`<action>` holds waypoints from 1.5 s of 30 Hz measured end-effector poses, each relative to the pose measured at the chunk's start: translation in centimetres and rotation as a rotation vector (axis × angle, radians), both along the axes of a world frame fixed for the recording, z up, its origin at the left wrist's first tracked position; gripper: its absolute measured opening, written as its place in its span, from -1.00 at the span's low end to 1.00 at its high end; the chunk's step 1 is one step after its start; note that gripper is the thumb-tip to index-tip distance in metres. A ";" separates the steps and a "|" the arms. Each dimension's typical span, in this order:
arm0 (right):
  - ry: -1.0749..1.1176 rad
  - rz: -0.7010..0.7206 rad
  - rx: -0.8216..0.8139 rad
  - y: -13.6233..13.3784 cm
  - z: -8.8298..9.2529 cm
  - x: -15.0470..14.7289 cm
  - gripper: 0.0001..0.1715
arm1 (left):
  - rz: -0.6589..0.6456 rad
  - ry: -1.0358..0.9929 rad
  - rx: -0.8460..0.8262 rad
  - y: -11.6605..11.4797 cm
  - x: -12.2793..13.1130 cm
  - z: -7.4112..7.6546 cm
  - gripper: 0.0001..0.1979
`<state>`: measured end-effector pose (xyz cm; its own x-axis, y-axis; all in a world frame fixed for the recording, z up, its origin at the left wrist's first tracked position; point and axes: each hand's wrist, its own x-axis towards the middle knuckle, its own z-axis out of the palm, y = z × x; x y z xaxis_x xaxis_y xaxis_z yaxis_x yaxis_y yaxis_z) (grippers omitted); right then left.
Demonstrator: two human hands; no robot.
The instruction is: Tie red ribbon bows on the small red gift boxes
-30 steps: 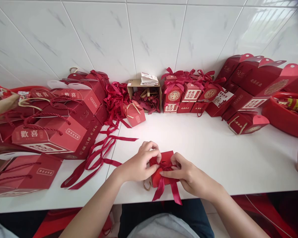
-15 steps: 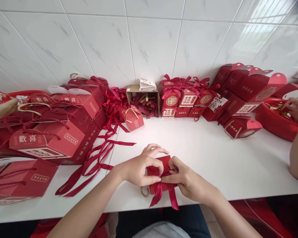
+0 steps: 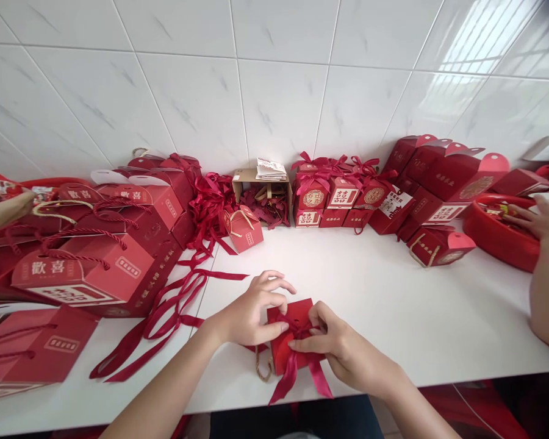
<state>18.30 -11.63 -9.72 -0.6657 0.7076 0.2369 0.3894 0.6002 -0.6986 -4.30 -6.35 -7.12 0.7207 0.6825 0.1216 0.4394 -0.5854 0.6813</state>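
A small red gift box (image 3: 281, 355) sits near the table's front edge, directly before me. Dark red ribbon (image 3: 287, 379) crosses its top in a bow, two tails hanging toward me. My left hand (image 3: 256, 311) is at the box's left side, thumb and index finger closed around a loop of the ribbon, the other fingers raised. From the right, my right hand (image 3: 341, 341) pinches the ribbon close to the knot, which its fingers partly hide. A twisted cord handle (image 3: 263, 369) pokes out at the box's lower left.
Loose ribbons (image 3: 165, 317) trail across the left of the table beside stacked red boxes (image 3: 91, 262). An open carton (image 3: 265, 201) and bow-tied boxes (image 3: 343, 189) stand along the tiled wall. Another person's hand (image 3: 531, 216) reaches into a red basin (image 3: 498, 244) at right; another hand (image 3: 4, 210) shows far left.
My left hand has drawn slightly left, away from the knot. My right thumb has shifted slightly lower on the box. The whole view has tilted up a little, and the right-hand person's hand moved over the basin.
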 end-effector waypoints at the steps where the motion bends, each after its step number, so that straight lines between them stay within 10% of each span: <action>1: 0.009 -0.001 0.003 0.0 0.0 0.0 -0.41 | 0.013 -0.024 -0.007 -0.3 0.0 -0.2 -0.85; 23: 0.381 -0.517 -0.043 -0.1 -2.4 -0.6 -0.98 | 0.392 -0.294 -0.170 -3.6 3.6 -3.0 -0.61; 45: 0.193 -0.499 -0.327 0.3 -0.8 1.8 -0.51 | 0.354 -0.195 -0.203 -3.3 2.8 -2.3 -0.98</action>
<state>20.11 -11.37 -10.55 -0.2030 0.9784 0.0390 0.4160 0.1222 -0.9011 -1.53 -9.66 -9.39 0.4153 0.9070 0.0697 0.4409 -0.2677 0.8567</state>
